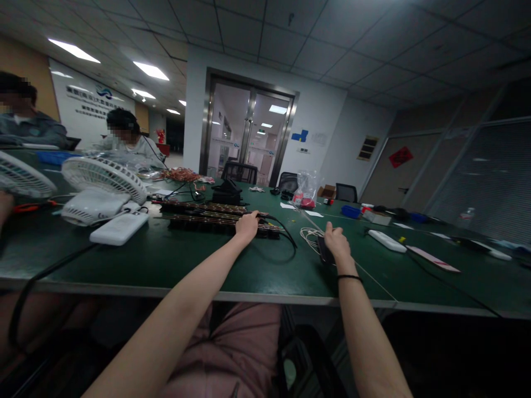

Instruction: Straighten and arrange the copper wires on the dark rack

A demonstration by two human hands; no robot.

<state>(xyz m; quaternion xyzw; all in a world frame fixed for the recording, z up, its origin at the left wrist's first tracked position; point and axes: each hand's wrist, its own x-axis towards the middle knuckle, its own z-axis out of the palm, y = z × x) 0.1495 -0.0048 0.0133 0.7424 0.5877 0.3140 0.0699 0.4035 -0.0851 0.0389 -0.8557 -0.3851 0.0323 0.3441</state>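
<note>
My left hand (248, 228) is closed at the right part of a long rack of dark strips with copper-coloured edges (199, 218). Its fingers appear to grip a black cable (286, 229), which curves away to the right over the table. My right hand (338, 244) is wrapped round a dark flat object (325, 252) tilted near the table's front; its exact kind is unclear. Just left of that object lies a coil of thin white cable (310, 239). Parts of both hands' fingers are hidden from this angle.
On the green table (249, 276) stand a white fan (102, 185) and a white power bank (120, 228) at left. Behind the rack are a black device (227, 192) and copper wire (180, 175). A white device (387, 241) lies at right. Two people sit at far left.
</note>
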